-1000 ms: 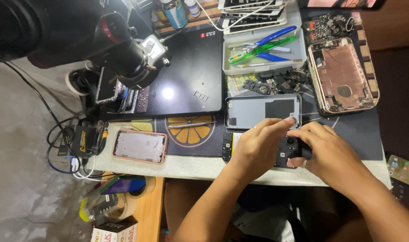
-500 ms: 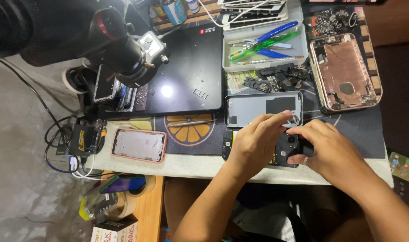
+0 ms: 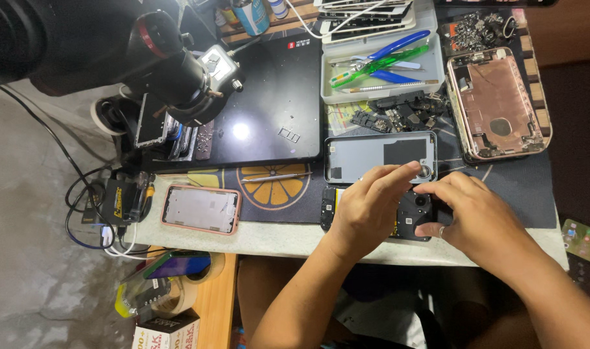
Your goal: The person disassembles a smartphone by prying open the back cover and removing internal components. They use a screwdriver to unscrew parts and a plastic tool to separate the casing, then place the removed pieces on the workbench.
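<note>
A dark opened phone (image 3: 414, 212) lies on the black work mat near the table's front edge. My left hand (image 3: 366, 207) rests across its left part, with the index finger stretched up toward a small round piece (image 3: 426, 171) at the corner of a grey back cover (image 3: 379, 157). My right hand (image 3: 479, 216) covers the phone's right side, fingers curled at its edge by the camera area. Most of the phone is hidden under both hands.
A rose-gold phone housing (image 3: 495, 106) lies at the back right. A tray (image 3: 431, 71) of blue and green tools stands behind loose parts (image 3: 398, 113). A pink phone frame (image 3: 201, 209) lies left, beside a microscope (image 3: 179, 71), cables (image 3: 94, 213) and tape rolls (image 3: 179, 284).
My left index finger has reached further up and right, toward the grey cover's corner. The right hand stays on the phone's right side. The view has shifted slightly.
</note>
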